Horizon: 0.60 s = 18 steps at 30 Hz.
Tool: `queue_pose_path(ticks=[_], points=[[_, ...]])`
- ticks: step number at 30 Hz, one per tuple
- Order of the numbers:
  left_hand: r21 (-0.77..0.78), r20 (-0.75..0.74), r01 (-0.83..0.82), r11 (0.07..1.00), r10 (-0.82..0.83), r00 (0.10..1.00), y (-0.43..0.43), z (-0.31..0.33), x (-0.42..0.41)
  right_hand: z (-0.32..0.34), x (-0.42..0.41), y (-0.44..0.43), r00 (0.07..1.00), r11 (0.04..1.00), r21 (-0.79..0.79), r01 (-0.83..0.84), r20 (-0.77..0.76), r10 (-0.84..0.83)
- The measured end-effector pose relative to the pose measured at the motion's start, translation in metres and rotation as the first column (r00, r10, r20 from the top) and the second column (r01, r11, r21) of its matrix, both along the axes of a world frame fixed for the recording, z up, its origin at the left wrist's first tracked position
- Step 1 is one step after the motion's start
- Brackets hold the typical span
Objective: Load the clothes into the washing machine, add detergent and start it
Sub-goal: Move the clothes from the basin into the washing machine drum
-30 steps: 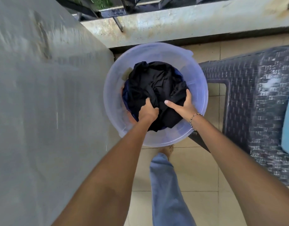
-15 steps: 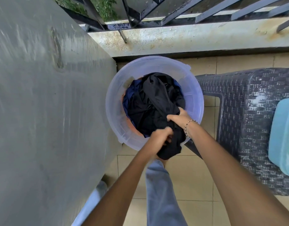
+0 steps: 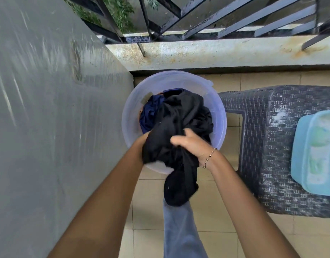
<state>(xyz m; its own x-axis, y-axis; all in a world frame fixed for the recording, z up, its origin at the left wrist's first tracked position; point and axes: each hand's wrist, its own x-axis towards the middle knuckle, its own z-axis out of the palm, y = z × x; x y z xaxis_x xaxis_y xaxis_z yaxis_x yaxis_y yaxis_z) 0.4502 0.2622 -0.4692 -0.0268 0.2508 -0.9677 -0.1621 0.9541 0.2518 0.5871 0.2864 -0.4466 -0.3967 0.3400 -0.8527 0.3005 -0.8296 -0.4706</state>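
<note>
Over bucket (image 3: 129,118), right hand (image 3: 190,144) grips black garment (image 3: 179,118).

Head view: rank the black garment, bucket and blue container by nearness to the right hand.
1. black garment, gripped in the right hand.
2. bucket, just beneath and ahead.
3. blue container, far right on the wicker stool.

No text, brand, number or sign can be read. A green and white label is seen on the light blue container (image 3: 317,151), which stands at the right edge of the dark woven tabletop (image 3: 263,127). Its print is too blurred to be made out.
</note>
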Motion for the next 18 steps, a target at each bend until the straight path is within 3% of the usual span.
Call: queue_pose_path(ticks=[2, 3, 6, 7, 9, 12, 14, 18], points=[[0.005, 0.013, -0.143, 0.990, 0.143, 0.990, -0.002, -0.004, 0.007, -0.006, 0.010, 0.005, 0.931, 0.935, 0.127, 0.330, 0.117, -0.345], [-0.012, -0.013, -0.189, 0.982, 0.189, 0.982, -0.002, -0.004, 0.010, -0.013, 0.017, 0.006, 0.889, 0.901, 0.203, 0.383, 0.183, -0.419], [-0.052, -0.001, -0.273, 0.961, 0.273, 0.962, -0.008, -0.001, 0.011, -0.029, 0.035, 0.001, 0.860, 0.925, 0.288, 0.247, 0.375, -0.347], [-0.074, 0.041, -0.307, 0.949, 0.311, 0.950, -0.013, 0.004, 0.010, -0.032, 0.038, -0.002, 0.881, 0.945, 0.239, 0.225, 0.364, -0.302], [-0.103, 0.076, -0.308, 0.946, 0.316, 0.946, -0.018, 0.014, 0.009, -0.033, 0.038, -0.010, 0.937, 0.958, 0.020, 0.287, 0.200, -0.285], [-0.116, 0.130, -0.251, 0.961, 0.265, 0.955, -0.020, 0.017, 0.009, -0.028, 0.035, -0.019, 0.944, 0.911, -0.251, 0.327, 0.054, -0.324], [-0.139, 0.113, -0.231, 0.963, 0.247, 0.962, -0.020, 0.020, 0.010, -0.029, 0.033, -0.026, 0.954, 0.912, -0.295, 0.285, -0.009, -0.301], [-0.071, -0.117, -0.244, 0.967, 0.235, 0.965, -0.023, 0.017, 0.002, -0.024, 0.023, -0.032, 0.929, 0.919, -0.140, 0.369, 0.025, -0.369]])
